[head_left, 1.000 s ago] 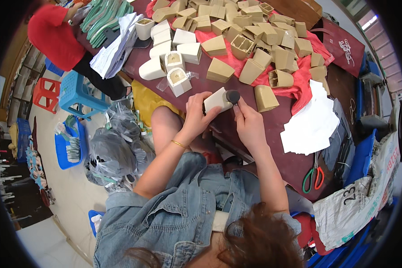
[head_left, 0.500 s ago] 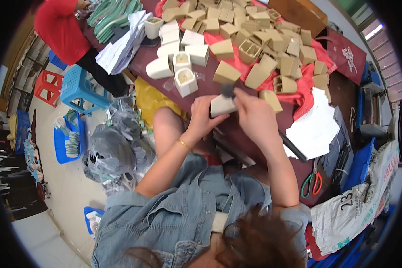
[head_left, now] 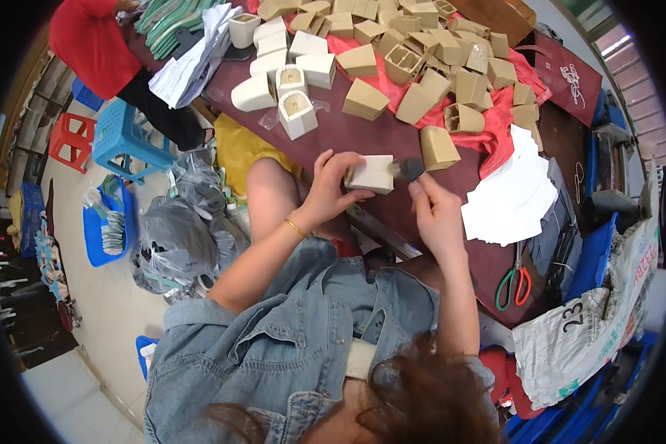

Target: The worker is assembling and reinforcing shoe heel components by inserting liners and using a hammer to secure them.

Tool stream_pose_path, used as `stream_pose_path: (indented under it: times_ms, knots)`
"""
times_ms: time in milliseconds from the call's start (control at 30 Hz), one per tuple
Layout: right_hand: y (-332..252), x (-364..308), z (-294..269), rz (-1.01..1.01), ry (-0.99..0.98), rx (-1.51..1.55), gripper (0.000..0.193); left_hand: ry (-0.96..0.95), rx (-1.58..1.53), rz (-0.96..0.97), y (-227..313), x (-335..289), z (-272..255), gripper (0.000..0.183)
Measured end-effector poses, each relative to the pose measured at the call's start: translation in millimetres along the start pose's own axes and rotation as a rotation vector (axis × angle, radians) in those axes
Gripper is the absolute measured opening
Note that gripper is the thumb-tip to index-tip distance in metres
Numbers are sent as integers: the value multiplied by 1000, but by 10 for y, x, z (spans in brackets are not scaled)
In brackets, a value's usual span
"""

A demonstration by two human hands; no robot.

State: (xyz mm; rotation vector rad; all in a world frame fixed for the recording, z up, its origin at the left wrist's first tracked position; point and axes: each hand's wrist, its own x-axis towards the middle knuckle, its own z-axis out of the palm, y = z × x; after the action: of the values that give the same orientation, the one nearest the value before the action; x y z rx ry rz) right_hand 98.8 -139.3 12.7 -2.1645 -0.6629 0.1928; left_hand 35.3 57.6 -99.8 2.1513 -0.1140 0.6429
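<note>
My left hand (head_left: 334, 185) grips a white-covered block heel (head_left: 371, 174) at one end, its flat side facing up. Against the heel's other end is the dark head of a mallet (head_left: 410, 169), slightly blurred. My right hand (head_left: 437, 209) is closed round the mallet, whose handle is hidden behind the hand and forearm. Several white heels (head_left: 297, 113) stand or lie on the dark red table beyond my left hand. Bare tan heels (head_left: 365, 100) form a big pile at the back, and one tan heel (head_left: 438, 148) stands close to the mallet.
White paper sheets (head_left: 512, 194) lie right of my right hand, with scissors (head_left: 513, 285) at the table edge. Papers (head_left: 192, 63) and green pieces (head_left: 174, 28) are at far left, near a person in red (head_left: 92, 44). Grey bags (head_left: 177, 240) and a blue stool (head_left: 129, 140) stand on the floor.
The mallet head has moved right, from over the heel to its end, and its handle is now hidden. The heel now shows a broad flat side. The whole view has shifted slightly.
</note>
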Motion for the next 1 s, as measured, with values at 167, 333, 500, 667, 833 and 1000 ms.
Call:
stream_pose_path:
  times_ms: [167,333,500,667,833,1000]
  knots:
    - [-522,3,-182,-317,132,-116,31,-1,0,-101,37,-5,-65,68]
    - [-286,87,26,-310,-260,-577,28,-19,-5,-95,-2,-3,-50,67]
    - [-161,21,142,-348,-49,-427,28,-2,10,-91,67,-17,-53,66]
    - [-436,107,7,-332,-68,-604,29,21,15,-104,-13,-22,-16,65]
    - [-306,125,35,-336,-197,-697,29,24,33,-71,17,12,-10,65]
    - [-428,60,-18,-316,-63,-521,26,47,33,-87,50,-18,-19,64]
